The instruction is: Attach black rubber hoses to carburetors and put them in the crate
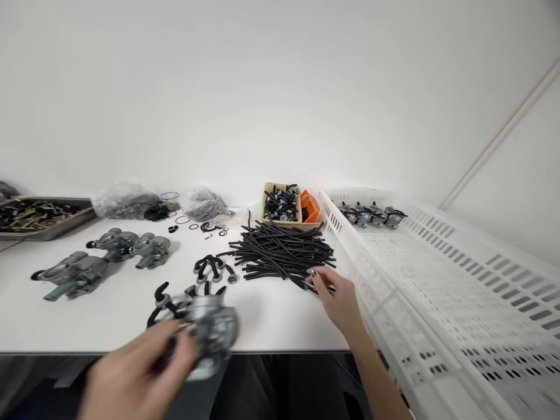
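While my left hand (pixel 137 367) clasps a metal part (pixel 214 326), I'd steady it; whether my right hand (pixel 338 297) grips any black tubes (pixel 280 252), I can't tell; best tease out one.

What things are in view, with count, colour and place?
table: one, white, beneath
metal units: three, grey, table left
crate: one, white, right
crated units: about four, grey, in crate
tubes: many, black, centre pile
fittings: several, black-grey, front centre
filled bin: one, cream, behind tubes
basket: one, orange, beside bin
tray: one, grey, far left
bags: at least two, clear, back left
rings: several, black, near bags
held unit: one, grey, low centre
left hand: one, bare, on held unit
right hand: one, bare, by tubes
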Demonstrator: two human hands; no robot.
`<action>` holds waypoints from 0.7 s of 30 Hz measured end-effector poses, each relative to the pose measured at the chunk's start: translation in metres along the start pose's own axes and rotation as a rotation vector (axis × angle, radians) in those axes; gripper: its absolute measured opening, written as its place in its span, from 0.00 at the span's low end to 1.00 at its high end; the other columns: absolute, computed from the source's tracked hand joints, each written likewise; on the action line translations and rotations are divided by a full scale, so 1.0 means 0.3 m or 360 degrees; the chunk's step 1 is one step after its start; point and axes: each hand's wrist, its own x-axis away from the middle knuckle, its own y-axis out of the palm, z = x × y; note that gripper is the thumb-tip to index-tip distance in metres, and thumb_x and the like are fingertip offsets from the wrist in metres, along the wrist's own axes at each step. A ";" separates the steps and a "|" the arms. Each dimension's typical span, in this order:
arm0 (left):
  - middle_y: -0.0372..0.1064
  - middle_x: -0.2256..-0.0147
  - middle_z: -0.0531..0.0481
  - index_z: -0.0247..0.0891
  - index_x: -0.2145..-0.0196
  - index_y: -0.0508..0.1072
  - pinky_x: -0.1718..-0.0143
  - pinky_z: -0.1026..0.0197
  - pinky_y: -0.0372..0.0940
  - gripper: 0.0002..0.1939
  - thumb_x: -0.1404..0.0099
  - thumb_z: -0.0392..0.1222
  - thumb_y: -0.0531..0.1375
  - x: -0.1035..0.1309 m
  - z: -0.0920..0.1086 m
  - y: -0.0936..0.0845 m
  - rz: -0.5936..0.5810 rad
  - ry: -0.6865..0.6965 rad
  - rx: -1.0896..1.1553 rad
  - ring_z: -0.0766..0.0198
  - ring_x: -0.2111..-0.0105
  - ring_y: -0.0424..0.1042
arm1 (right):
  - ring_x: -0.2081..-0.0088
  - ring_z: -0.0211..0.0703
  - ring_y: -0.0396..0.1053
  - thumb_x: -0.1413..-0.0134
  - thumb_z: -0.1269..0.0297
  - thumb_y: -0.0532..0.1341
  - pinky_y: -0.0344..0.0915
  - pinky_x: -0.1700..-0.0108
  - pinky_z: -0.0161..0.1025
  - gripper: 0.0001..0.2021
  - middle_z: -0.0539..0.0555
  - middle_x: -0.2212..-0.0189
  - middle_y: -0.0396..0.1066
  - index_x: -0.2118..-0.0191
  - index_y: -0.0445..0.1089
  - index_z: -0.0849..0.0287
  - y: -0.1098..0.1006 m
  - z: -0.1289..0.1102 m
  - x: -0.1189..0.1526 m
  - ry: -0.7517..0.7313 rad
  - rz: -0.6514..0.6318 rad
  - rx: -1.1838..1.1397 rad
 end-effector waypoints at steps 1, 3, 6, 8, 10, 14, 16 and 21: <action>0.69 0.79 0.55 0.40 0.77 0.72 0.78 0.64 0.59 0.18 0.33 0.50 0.55 -0.025 0.048 0.056 -0.0109 0.0083 0.0014 0.67 0.82 0.65 | 0.71 0.43 0.72 0.40 0.57 0.55 0.66 0.69 0.36 0.13 0.54 0.71 0.79 0.64 0.74 0.57 0.008 -0.016 -0.031 -0.0005 0.0025 -0.0030; 0.63 0.84 0.55 0.39 0.83 0.65 0.80 0.64 0.55 0.21 0.33 0.45 0.53 -0.082 0.137 0.166 -0.0360 0.0232 -0.0035 0.68 0.84 0.63 | 0.71 0.43 0.74 0.40 0.56 0.56 0.67 0.68 0.36 0.13 0.55 0.71 0.79 0.64 0.74 0.58 0.028 -0.038 -0.098 -0.0009 0.0080 -0.0076; 0.67 0.82 0.53 0.39 0.83 0.64 0.78 0.62 0.53 0.19 0.34 0.42 0.54 -0.142 0.223 0.289 -0.0540 0.0284 -0.0203 0.66 0.82 0.67 | 0.70 0.44 0.75 0.41 0.56 0.55 0.69 0.66 0.37 0.14 0.56 0.71 0.79 0.66 0.74 0.59 0.064 -0.040 -0.204 -0.0016 0.0155 -0.0046; 0.69 0.80 0.53 0.40 0.80 0.66 0.77 0.61 0.52 0.17 0.34 0.42 0.54 -0.158 0.247 0.333 -0.0594 0.0309 -0.0254 0.63 0.80 0.70 | 0.70 0.45 0.76 0.42 0.57 0.55 0.70 0.64 0.39 0.14 0.57 0.71 0.79 0.66 0.74 0.59 0.086 -0.026 -0.278 -0.0021 0.0178 0.0008; 0.69 0.79 0.53 0.41 0.79 0.67 0.77 0.60 0.53 0.15 0.34 0.43 0.55 -0.162 0.253 0.354 -0.0600 0.0327 -0.0238 0.61 0.78 0.71 | 0.68 0.47 0.77 0.42 0.58 0.55 0.71 0.61 0.40 0.13 0.57 0.71 0.80 0.65 0.74 0.60 0.105 -0.010 -0.357 -0.0031 0.0190 0.0070; 0.69 0.72 0.49 0.40 0.70 0.68 0.72 0.58 0.63 0.11 0.43 0.48 0.64 -0.150 0.218 0.369 -0.0385 0.0248 0.0075 0.56 0.71 0.71 | 0.66 0.48 0.76 0.44 0.63 0.57 0.69 0.55 0.45 0.11 0.57 0.68 0.80 0.63 0.75 0.59 0.148 0.005 -0.528 -0.0079 0.0210 0.0293; 0.71 0.62 0.42 0.39 0.60 0.69 0.63 0.52 0.69 0.22 0.50 0.50 0.69 -0.132 0.176 0.386 -0.0303 0.0186 0.0320 0.50 0.62 0.73 | 0.64 0.49 0.75 0.46 0.65 0.58 0.67 0.52 0.47 0.10 0.57 0.66 0.79 0.62 0.76 0.58 0.175 0.007 -0.619 -0.0116 0.0196 0.0431; 0.61 0.41 0.31 0.39 0.39 0.57 0.42 0.39 0.62 0.53 0.58 0.55 0.73 -0.061 0.035 0.508 -0.0544 0.0030 0.0869 0.38 0.41 0.62 | 0.51 0.52 0.69 0.44 0.71 0.58 0.60 0.44 0.48 0.13 0.60 0.56 0.75 0.57 0.77 0.58 0.260 0.030 -0.840 -0.0262 0.0075 0.0669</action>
